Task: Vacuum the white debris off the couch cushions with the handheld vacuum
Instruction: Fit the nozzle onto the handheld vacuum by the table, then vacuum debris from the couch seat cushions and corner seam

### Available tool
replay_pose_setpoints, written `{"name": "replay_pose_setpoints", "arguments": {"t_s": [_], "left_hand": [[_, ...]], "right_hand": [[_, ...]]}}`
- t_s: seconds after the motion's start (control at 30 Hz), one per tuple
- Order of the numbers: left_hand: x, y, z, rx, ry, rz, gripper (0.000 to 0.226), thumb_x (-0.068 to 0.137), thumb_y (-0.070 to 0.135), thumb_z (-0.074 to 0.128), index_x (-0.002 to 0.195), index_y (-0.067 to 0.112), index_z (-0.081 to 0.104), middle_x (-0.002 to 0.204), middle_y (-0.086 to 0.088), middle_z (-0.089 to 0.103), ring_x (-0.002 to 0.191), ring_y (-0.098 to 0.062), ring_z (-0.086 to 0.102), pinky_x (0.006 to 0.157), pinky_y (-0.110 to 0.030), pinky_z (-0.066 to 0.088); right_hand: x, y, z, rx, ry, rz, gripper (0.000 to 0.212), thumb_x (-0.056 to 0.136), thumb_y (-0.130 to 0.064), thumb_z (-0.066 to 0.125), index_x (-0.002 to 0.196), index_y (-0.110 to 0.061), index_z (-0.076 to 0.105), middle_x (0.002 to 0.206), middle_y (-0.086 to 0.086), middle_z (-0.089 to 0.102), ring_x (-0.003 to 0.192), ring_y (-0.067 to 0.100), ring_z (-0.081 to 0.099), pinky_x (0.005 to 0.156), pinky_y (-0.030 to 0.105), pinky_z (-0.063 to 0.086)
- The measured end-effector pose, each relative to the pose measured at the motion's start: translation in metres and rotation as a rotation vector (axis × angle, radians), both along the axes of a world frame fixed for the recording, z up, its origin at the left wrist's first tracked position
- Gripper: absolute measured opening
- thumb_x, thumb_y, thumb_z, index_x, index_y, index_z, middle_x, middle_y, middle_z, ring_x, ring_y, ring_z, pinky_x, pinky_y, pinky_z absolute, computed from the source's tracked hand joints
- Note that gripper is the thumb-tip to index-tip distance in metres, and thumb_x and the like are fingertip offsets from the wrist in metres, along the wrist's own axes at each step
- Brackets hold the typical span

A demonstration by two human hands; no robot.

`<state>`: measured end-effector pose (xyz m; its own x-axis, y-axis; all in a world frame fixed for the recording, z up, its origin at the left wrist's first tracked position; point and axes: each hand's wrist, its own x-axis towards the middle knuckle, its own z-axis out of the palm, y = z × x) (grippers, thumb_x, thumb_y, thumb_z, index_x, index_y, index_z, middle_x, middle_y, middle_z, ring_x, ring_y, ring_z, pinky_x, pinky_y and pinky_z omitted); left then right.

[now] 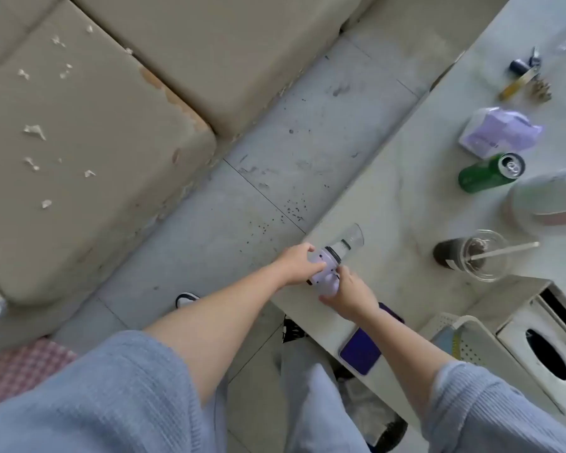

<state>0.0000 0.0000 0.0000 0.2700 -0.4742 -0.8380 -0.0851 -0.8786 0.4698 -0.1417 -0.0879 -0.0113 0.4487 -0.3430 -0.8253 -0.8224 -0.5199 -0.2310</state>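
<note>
Fingers of our left hand (pixel 297 263) and right hand (pixel 348 295) curl round the handheld vacuum (pixel 328 266), held at the tabletop's (pixel 386 204) near-left edge. White debris (pixel 35 130) lies scattered across the couch cushion (pixel 105 152); we judge no vacuuming done yet.

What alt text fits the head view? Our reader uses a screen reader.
Both hands, left hand and right hand, hold a lilac handheld vacuum at the edge of a white table. White debris lies scattered on the beige couch cushion to the left.
</note>
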Motion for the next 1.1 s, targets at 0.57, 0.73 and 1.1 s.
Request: {"name": "replay_pose_setpoints", "arguments": {"t_s": [0.57, 0.73, 1.1], "left_hand": [[0.117, 0.084, 0.08, -0.09, 0.364, 0.707, 0.066, 0.084, 0.068, 0.061, 0.124, 0.015, 0.062, 0.112, -0.002, 0.07, 0.099, -0.017, 0.066, 0.089, -0.034, 0.054], [0.214, 0.171, 0.151, -0.326, 0.503, 1.136, 0.027, 0.092, 0.051, 0.06, 0.106, 0.028, 0.061, 0.093, 0.001, 0.068, 0.081, -0.013, 0.061, 0.074, -0.028, 0.048], [0.363, 0.388, 0.264, -0.674, 0.528, 1.471, 0.05, 0.091, 0.064, 0.052, 0.076, 0.017, 0.062, 0.073, -0.005, 0.061, 0.066, -0.022, 0.06, 0.062, -0.032, 0.044]], "right_hand": [[0.159, 0.066, 0.11, -0.132, -0.358, 0.096, 0.02, 0.085, -0.033, 0.056, 0.097, -0.021, 0.044, 0.094, 0.0, 0.057, 0.08, 0.027, 0.056, 0.062, 0.035, 0.039], [0.278, 0.147, 0.181, -0.097, -0.432, 0.169, 0.013, 0.084, -0.033, 0.051, 0.088, -0.022, 0.046, 0.077, -0.006, 0.056, 0.074, 0.028, 0.056, 0.061, 0.035, 0.039], [0.461, 0.343, 0.286, 0.393, -0.539, 0.166, 0.008, 0.078, -0.016, 0.063, 0.086, -0.013, 0.061, 0.06, -0.006, 0.061, 0.053, 0.013, 0.055, 0.05, 0.027, 0.042]]}}
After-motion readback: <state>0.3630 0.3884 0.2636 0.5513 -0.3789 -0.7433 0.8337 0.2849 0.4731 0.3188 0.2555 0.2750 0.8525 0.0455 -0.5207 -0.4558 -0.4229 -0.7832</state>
